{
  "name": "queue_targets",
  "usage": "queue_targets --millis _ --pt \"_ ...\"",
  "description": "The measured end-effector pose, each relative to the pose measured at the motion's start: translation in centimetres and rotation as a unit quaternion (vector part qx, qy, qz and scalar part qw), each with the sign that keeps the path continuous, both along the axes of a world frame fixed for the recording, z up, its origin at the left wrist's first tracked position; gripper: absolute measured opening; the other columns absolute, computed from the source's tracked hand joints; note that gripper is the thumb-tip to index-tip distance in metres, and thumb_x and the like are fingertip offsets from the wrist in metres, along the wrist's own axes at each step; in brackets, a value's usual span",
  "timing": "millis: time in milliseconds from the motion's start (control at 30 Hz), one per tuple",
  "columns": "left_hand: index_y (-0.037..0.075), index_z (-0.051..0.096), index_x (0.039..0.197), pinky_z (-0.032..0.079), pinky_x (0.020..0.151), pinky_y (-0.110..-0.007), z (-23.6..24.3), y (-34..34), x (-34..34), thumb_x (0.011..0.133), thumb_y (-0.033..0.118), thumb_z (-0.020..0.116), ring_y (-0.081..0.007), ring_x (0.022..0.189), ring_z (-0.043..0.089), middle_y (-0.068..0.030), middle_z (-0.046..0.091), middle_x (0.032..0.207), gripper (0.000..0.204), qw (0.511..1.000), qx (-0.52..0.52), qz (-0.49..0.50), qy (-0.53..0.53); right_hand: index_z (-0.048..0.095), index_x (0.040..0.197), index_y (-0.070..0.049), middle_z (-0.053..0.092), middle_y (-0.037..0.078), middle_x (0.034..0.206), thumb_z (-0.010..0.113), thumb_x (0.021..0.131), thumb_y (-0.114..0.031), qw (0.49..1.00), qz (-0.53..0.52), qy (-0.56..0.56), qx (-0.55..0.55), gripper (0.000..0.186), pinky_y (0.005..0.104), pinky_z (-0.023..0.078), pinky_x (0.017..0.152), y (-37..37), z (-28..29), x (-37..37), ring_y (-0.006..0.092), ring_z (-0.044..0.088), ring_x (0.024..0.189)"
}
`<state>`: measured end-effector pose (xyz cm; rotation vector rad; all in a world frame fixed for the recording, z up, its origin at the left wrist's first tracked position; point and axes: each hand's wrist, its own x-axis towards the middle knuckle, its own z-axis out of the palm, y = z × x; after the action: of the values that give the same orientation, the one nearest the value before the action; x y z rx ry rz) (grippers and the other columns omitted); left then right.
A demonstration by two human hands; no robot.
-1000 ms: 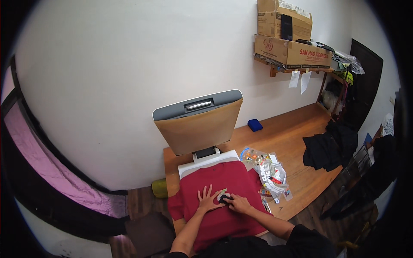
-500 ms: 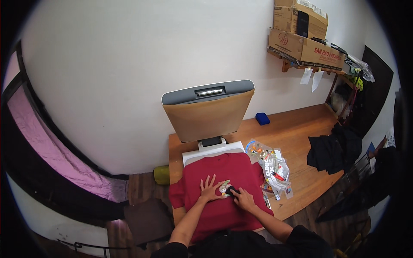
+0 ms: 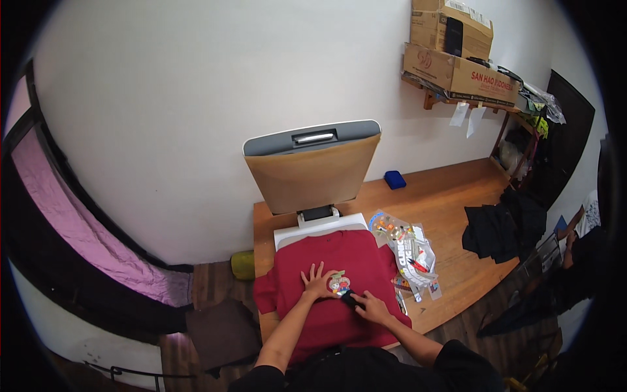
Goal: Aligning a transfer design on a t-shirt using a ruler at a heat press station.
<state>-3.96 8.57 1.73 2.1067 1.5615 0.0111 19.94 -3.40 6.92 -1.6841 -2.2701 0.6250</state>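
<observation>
A dark red T-shirt [image 3: 310, 333] lies spread over the lower plate of an opened heat press, whose raised upper plate [image 3: 313, 173] has a tan cover. On the shirt is a small colourful cartoon print [image 3: 339, 283]. My left hand [image 3: 317, 285] rests flat on the cloth left of the print, fingers spread and thumb at its edge. My right hand [image 3: 372, 308] grips a small black pad-like object [image 3: 349, 298] against the lower right edge of the print. Its exact kind is unclear.
Transfer film sheets [image 3: 413, 255] with a red-and-black tool on them lie right of the press on the wooden table [image 3: 450, 196]. Farther off are a blue box [image 3: 395, 179] and folded black garments [image 3: 499, 225]. Cardboard boxes [image 3: 457, 72] fill a wall shelf. Another person [image 3: 581, 255] is at far right.
My right hand has slid the black object slightly down, from the right side of the print to its lower edge. More of the print shows. My left hand stays nearly in place.
</observation>
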Motion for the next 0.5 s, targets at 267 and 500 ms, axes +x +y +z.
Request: queue_targets --millis 267,500 --pt "0.04 0.04 0.14 -0.005 0.106 -0.078 0.8 0.6 0.9 0.041 0.063 0.09 -0.0464 0.148 -0.007 -0.0156 0.002 0.164 0.114 0.996 -0.056 -0.006 -0.065 0.058 0.134 -0.003 0.066 0.013 0.116 0.064 0.091 -0.011 0.801 -0.442 0.404 0.003 0.045 0.0277 0.05 0.076 -4.6 -3.4 9.5 0.0151 0.063 0.092" --pt "0.041 0.036 0.142 -0.004 0.109 -0.075 2.4 0.4 0.7 0.041 0.061 0.09 -0.0458 0.149 -0.001 -0.0166 0.007 0.164 0.116 0.999 -0.031 0.01 -0.022 0.059 0.133 -0.003 0.064 0.008 0.095 0.063 0.09 -0.013 0.768 -0.432 0.471 -0.05 0.044 0.0242 0.049 0.061 -3.3 -6.9 14.4 0.0107 0.059 0.071"
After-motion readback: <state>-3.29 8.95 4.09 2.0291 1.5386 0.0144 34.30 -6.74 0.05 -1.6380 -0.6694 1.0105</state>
